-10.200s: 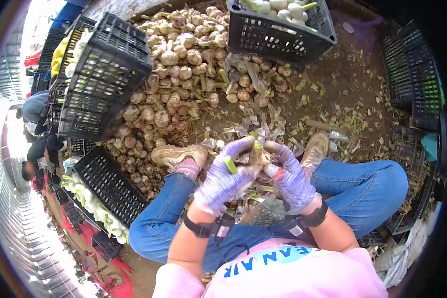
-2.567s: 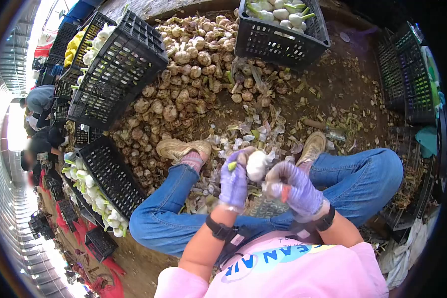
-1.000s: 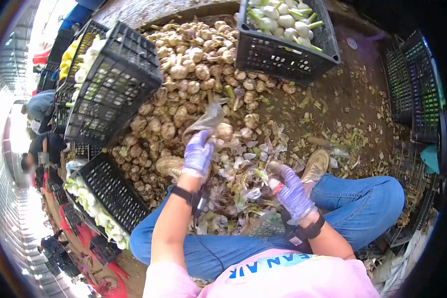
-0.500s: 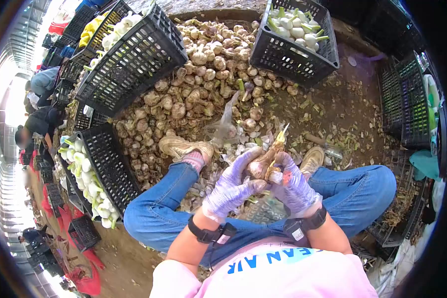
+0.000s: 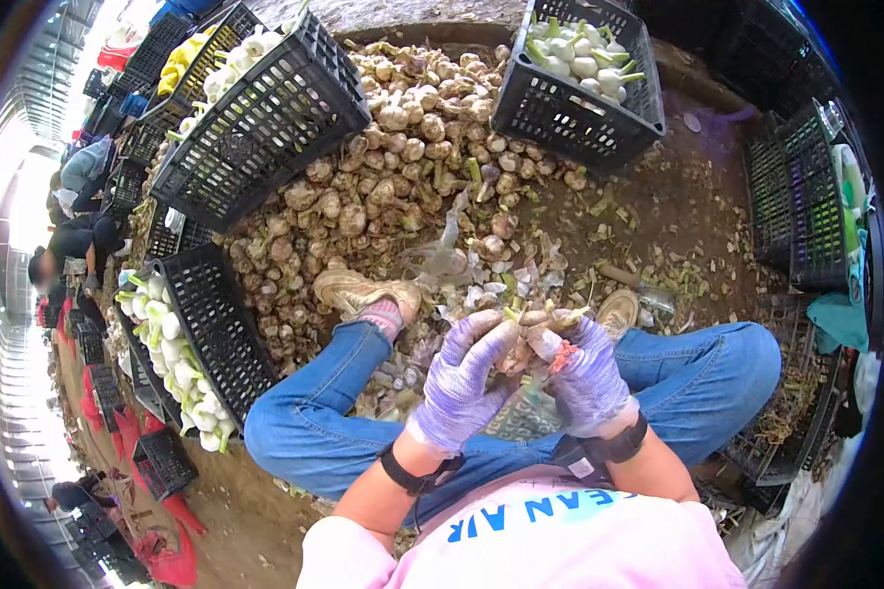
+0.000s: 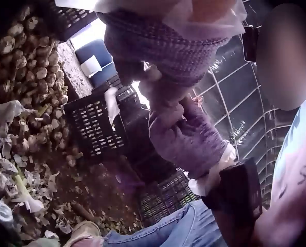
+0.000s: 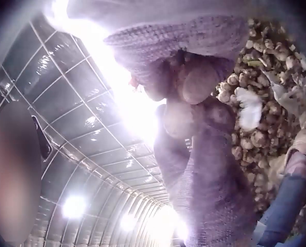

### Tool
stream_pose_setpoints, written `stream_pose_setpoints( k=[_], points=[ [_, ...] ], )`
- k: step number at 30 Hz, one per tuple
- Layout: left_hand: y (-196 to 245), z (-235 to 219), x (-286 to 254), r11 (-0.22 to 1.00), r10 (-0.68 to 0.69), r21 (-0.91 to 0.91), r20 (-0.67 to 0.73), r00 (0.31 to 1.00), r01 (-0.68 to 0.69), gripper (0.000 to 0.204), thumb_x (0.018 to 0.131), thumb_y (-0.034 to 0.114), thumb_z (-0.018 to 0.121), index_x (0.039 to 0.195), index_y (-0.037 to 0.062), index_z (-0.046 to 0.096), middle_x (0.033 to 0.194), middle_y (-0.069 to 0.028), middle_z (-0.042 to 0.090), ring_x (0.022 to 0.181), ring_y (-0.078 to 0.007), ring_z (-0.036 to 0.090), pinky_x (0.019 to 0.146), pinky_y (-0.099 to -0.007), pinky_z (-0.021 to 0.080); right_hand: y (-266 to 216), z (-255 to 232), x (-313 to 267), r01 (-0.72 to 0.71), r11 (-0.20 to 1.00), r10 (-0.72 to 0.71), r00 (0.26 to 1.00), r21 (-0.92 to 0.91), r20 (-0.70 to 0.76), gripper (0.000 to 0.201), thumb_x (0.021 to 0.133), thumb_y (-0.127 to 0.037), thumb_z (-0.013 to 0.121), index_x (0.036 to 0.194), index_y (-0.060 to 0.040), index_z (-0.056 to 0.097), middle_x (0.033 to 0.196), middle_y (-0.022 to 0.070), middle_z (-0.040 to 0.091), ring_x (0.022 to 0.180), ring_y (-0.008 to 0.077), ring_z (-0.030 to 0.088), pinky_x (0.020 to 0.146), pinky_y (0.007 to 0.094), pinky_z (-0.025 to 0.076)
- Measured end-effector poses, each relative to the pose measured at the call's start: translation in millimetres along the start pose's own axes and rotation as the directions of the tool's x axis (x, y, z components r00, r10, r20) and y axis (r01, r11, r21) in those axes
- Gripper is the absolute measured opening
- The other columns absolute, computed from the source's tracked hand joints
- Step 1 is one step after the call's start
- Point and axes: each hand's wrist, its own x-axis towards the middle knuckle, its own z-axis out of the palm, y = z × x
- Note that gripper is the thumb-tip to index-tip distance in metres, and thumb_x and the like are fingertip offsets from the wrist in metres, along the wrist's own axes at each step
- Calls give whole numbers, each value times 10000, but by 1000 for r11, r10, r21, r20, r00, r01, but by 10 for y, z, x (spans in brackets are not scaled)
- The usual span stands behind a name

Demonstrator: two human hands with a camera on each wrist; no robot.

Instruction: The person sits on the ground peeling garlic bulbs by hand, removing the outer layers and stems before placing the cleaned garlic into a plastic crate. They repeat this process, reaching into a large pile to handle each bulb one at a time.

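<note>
Both hands wear thin, purple-tinted gloves and meet over the lap in the head view. Between them is a brownish, unpeeled garlic bulb (image 5: 513, 361), largely covered by fingers. The left hand (image 5: 459, 383) grips it from the left, with thumb and fingers curled round it. From the right, the right hand (image 5: 591, 378) pinches the bulb and its outer skin; an orange-red patch (image 5: 564, 355) marks this glove. Both wrist views show the thumbs close together, with the bulb mostly hidden. A pale flake of skin (image 7: 249, 108) hangs blurred in the air beside the hands.
A heap of unpeeled garlic (image 5: 393, 147) spreads ahead and left. Black crates of white garlic stand at the back (image 5: 580, 118), upper left (image 5: 265, 118) and left (image 5: 216, 324). Skin scraps and a clear plastic bag (image 5: 442, 260) lie between the shoes; more crates (image 5: 805, 206) stand right.
A white peeled bulb in the left hand earlier is gone from the hands. The left hand reached to the heap, then came back with an unpeeled bulb; its stem has since turned lower between both hands.
</note>
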Motion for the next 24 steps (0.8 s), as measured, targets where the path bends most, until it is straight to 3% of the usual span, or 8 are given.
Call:
stream_pose_setpoints(
  k=[8, 12, 14, 16, 18, 19, 22, 24],
  points=[
    [-86, 61, -53, 981, -115, -149, 47, 992, 121, 634, 619, 33, 740, 1204, 52, 499, 1149, -143, 503, 1048, -294, 533, 872, -352, 466, -189, -73, -7, -122, 990, 127, 990, -71, 63, 297, 807, -163, 668, 1051, -7, 600, 899, 74, 647, 817, 143, 620, 745, 268, 499],
    [-143, 126, -165, 606, -408, -649, 245, 880, 461, 687, 654, 235, 762, 1228, 20, 452, 1134, -87, 500, 1037, -216, 525, 867, -354, 467, -329, -113, 22, -113, 957, 162, 973, -267, 167, 324, 772, -178, 698, 1020, 19, 627, 950, 73, 651, 849, 127, 605, 717, 258, 491],
    [-157, 147, -174, -74, -518, -815, 524, 676, 575, 641, 725, 315, 682, 1234, 10, 439, 1074, -110, 535, 986, -226, 549, 844, -392, 470, -297, -169, 50, -57, 933, 138, 969, -357, 205, 302, 768, -202, 696, 984, 1, 641, 904, 62, 649, 821, 149, 606, 712, 286, 481],
    [-65, 52, -81, -24, -536, -767, 551, 639, 641, 615, 793, 433, 571, 1224, 14, 444, 1018, -122, 569, 935, -240, 580, 813, -397, 488, -230, -230, 108, 518, 552, -256, 851, -654, 458, 252, 778, -207, 679, 952, -28, 646, 838, 55, 627, 781, 179, 599, 697, 296, 469],
    [-156, 155, -104, -444, -548, -722, 687, 477, 531, 638, 827, 507, 496, 1231, 17, 438, 1048, -126, 579, 907, -245, 596, 757, -331, 509, -127, -248, 156, 596, 479, -313, 802, -644, 509, 215, 800, -207, 647, 937, -41, 639, 814, 69, 598, 774, 211, 594, 690, 316, 465],
    [-173, 217, -81, -358, -598, -727, 661, 454, 586, 654, 846, 554, 477, 1253, 44, 431, 1103, -137, 570, 916, -256, 596, 741, -307, 512, -74, -250, 152, 494, 608, -305, 868, -621, 392, 213, 812, -198, 632, 949, -35, 625, 841, 67, 594, 783, 202, 591, 695, 312, 467],
    [-26, 254, -34, 281, -720, -690, 308, 622, 667, 648, 863, 600, 439, 1251, 81, 434, 1036, -78, 582, 911, -182, 580, 719, -255, 499, -130, -167, 75, 330, 777, -209, 938, -536, 275, 217, 835, -184, 604, 981, -25, 592, 887, 61, 586, 784, 175, 585, 695, 289, 469],
    [-78, 359, -115, 364, -657, -697, 279, 701, 618, 489, 933, 462, 410, 1219, 69, 456, 997, -46, 584, 894, -142, 563, 757, -266, 480, -151, -53, 19, 201, 872, -73, 955, -446, 288, 229, 856, -174, 577, 1021, -16, 555, 926, 55, 577, 768, 138, 575, 685, 254, 468]
  ],
)
